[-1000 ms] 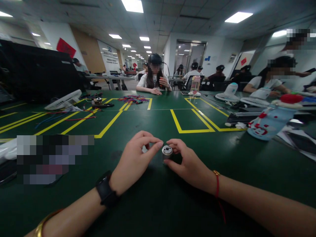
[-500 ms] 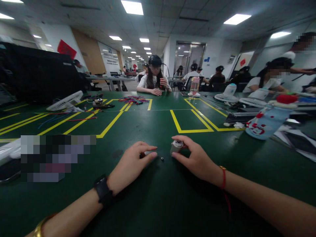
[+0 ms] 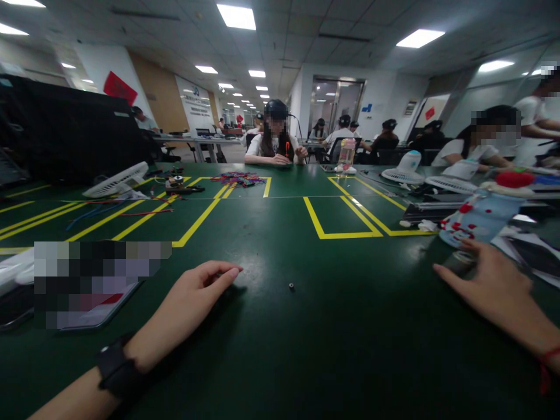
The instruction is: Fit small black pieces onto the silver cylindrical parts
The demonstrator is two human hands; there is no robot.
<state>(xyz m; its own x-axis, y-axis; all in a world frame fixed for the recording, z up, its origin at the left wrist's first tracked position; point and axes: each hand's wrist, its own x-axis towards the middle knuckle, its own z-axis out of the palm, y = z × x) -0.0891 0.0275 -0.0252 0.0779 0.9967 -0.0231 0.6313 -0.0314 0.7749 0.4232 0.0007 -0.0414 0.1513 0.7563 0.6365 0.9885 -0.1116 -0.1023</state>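
Note:
My right hand [image 3: 496,291] is far out to the right on the green table [image 3: 306,350], fingers curled over a small metal cylinder [image 3: 458,263] that stands beside a pale blue bottle [image 3: 479,220]. My left hand [image 3: 192,297] lies palm-down on the table with its fingers stretched together; whatever may be under them is hidden. A tiny dark ring-like part [image 3: 291,286] lies alone on the table between the two hands, touched by neither.
A blurred flat object [image 3: 87,286] lies to the left of my left hand. Yellow tape outlines [image 3: 336,224], coloured wires [image 3: 238,177] and small fans [image 3: 116,178] sit farther back. Papers and trays crowd the right edge. Other people sit at the far side.
My right hand has carried the metal cylinder from the table's middle far to the right, next to the bottle. My left hand has drawn back left. The tiny part stays where it dropped.

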